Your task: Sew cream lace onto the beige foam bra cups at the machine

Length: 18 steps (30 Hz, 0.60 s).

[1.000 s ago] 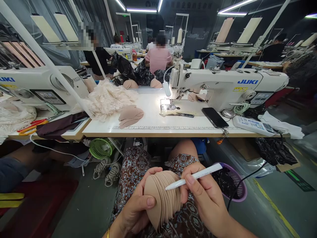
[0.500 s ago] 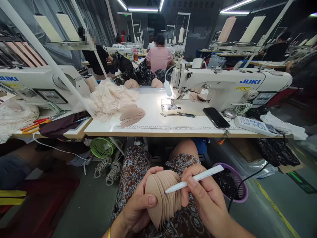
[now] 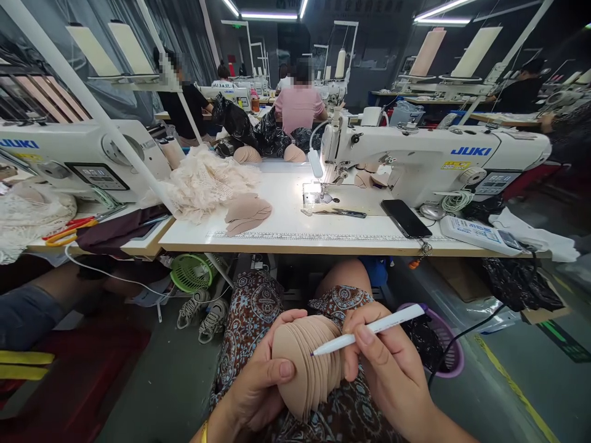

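Two grips: your left hand (image 3: pixel 263 376) pinches fanned beige oval pieces (image 3: pixel 308 369), right hand (image 3: pixel 392 363) a slim white pen (image 3: pixel 389 320); slack left pinch could scatter them.

In front of me, the white sewing table with a pale wooden edge (image 3: pixel 286 218) carries a white JUKI sewing machine (image 3: pixel 425 154), a heap of cream lace fabric (image 3: pixel 207 184), overlapping beige rounded pieces (image 3: pixel 248 215), a slim dark tool (image 3: pixel 348 213) and a black rectangular phone (image 3: pixel 405 218).

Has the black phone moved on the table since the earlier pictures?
No; the black phone keeps its place relative to the sewing machine behind it; both drift rightward in the picture.
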### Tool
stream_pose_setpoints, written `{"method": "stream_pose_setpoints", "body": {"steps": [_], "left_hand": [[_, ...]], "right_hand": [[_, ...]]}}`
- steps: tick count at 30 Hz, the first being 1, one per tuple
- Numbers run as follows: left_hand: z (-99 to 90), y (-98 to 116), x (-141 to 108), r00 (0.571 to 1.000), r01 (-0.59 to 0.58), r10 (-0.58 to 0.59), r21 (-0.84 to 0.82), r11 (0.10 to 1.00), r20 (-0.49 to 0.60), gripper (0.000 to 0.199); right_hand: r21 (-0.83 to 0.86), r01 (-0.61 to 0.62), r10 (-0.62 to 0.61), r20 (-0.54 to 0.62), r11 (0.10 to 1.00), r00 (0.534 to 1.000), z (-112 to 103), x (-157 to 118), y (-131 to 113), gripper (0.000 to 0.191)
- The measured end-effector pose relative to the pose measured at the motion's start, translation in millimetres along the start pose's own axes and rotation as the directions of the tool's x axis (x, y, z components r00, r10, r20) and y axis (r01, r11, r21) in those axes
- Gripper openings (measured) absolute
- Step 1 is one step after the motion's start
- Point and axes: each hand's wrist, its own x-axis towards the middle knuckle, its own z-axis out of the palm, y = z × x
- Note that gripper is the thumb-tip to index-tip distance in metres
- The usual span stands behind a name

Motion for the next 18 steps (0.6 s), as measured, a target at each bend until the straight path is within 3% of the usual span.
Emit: {"method": "stream_pose_setpoints", "body": {"steps": [7, 12, 18], "left_hand": [[-0.2, -0.5, 1.2, 1.0, -0.01, 0.01, -0.007, 1.0, -0.007, 0.062], [1.8, 0.4, 0.8, 1.0, -0.012, 0.011, -0.013, 1.0, -0.008, 0.059], [3.1, -1.2, 1.2, 1.0, -0.018, 0.018, -0.022, 1.0, -0.01, 0.061]], "right_hand": [[-0.058, -0.018, 0.023, 0.075, 0.998, 0.997, -0.4, -3.8, 2.0, 0.02], [-0.031, -0.005, 0.007, 0.036, 0.999, 0.999, -0.7, -3.3, 1.0, 0.023], [-0.075, 0.006, 0.0, 0.08, 0.997, 0.997, -0.4, -5.4, 1.8, 0.02]]}}
